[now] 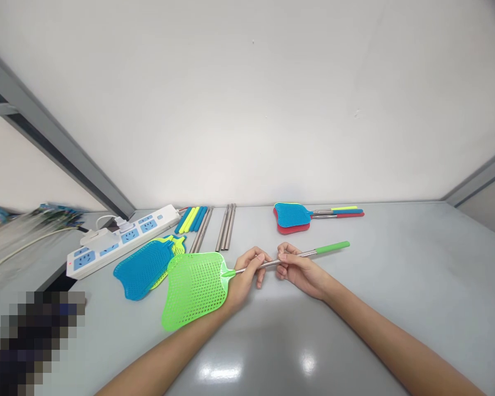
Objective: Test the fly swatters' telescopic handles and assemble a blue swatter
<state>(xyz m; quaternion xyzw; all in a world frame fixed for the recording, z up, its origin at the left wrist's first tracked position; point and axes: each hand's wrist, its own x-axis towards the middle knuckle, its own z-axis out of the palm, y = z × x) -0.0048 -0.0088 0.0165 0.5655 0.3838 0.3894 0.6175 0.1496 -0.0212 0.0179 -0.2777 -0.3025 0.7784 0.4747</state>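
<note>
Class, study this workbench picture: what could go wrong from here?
1. The left hand and right hand hold the green swatter by its shiny shaft, which might slip if the grip loosens.
2. Its wide head is near the blue swatter head, so swinging it left could nudge that one.
3. The loose metal tubes look round and could roll if knocked, perhaps toward the power strip.

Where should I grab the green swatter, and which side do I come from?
Take the green swatter by its handle, probably coming from the right: that long, slim end sticks out free past the right grip, while the other end is a wide, flat, holey head.
</note>
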